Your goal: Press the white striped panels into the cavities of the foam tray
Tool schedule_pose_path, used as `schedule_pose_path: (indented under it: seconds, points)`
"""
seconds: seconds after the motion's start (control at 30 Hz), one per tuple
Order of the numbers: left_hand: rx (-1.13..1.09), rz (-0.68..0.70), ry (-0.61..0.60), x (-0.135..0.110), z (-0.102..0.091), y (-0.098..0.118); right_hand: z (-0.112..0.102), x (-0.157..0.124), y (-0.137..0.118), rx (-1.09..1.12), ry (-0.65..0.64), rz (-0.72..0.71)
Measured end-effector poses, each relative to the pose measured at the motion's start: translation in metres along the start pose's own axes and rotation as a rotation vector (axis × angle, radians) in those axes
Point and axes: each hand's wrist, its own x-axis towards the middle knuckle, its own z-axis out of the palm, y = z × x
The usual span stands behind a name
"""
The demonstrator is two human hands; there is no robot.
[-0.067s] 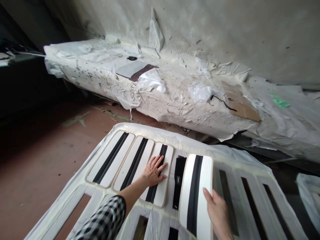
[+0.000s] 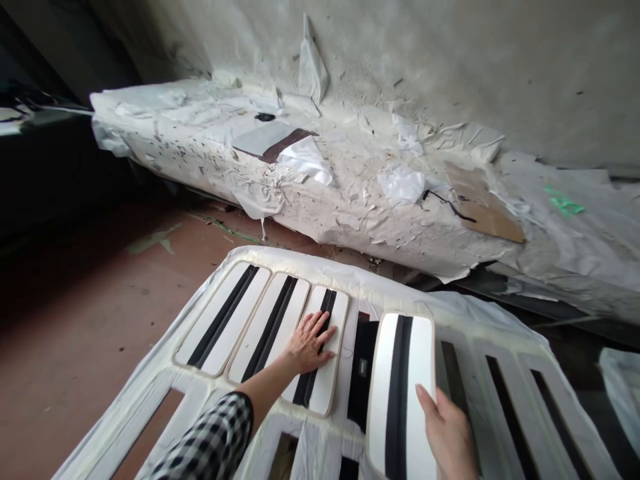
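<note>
My left hand point(image 2: 309, 348) lies with spread fingers on a white panel point(image 2: 326, 381) that has rounded corners, a beige edge and a black lengthwise strip. My right hand point(image 2: 449, 427) grips a similar white panel point(image 2: 421, 360) by its right edge, thumb on top and the other fingers hidden behind it. That panel is raised over the white-covered slotted rack point(image 2: 380, 277). A black piece with a small label point(image 2: 359, 400) shows between the two panels. Two more striped panels, one at the far left point(image 2: 215, 320) and one beside it point(image 2: 273, 320), lie flat on the rack.
Dark slots point(image 2: 507, 407) run through the rack on the right. Behind it stretches a long, low ledge under soiled white cloth point(image 2: 340, 207), bearing scraps and a brown cardboard piece point(image 2: 493, 213). Reddish floor point(image 2: 115, 313) lies to the left, and a white plastic bag point(image 2: 620, 380) sits at the right edge.
My right hand and its panel have shifted slightly right, so more of the black piece shows. My left hand stays on its panel.
</note>
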Motion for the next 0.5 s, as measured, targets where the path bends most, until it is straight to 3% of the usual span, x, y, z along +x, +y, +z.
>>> schedule_pose_path:
  seconds: [0.13, 0.23, 0.5]
  points:
    - [-0.014, -0.001, 0.004, 0.001, 0.001, -0.001, -0.005, -0.004, 0.007, 0.0, 0.052, 0.015]
    - [-0.019, 0.0, 0.005, 0.001, 0.002, -0.001, 0.009, 0.006, 0.002, 0.02, 0.08, -0.01]
    - [-0.024, 0.022, 0.014, 0.003, -0.003, 0.002, 0.052, 0.046, 0.014, 0.376, -0.208, 0.029]
